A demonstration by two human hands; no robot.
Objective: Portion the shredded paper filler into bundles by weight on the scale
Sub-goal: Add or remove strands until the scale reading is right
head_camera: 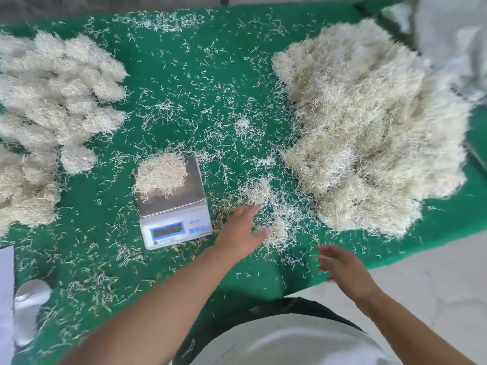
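Note:
A digital scale [175, 210] with a steel pan stands on the green table cover, and a clump of shredded paper [160, 175] lies on the pan's far left. A big heap of loose shredded paper [369, 127] fills the right side. Several finished bundles [52, 106] lie in rows at the left. My left hand [241, 230] reaches across, just right of the scale, its fingers straight and spread over thin loose shreds [274, 222]. My right hand [342, 270] hovers near the table's front edge with relaxed fingers, holding nothing.
The green cover [184, 75] is strewn with stray shreds. A white bottle [29, 309] lies at the front left. Grey sacks [453, 40] sit at the back right. The table's front edge runs diagonally at the right above pale floor [434, 280].

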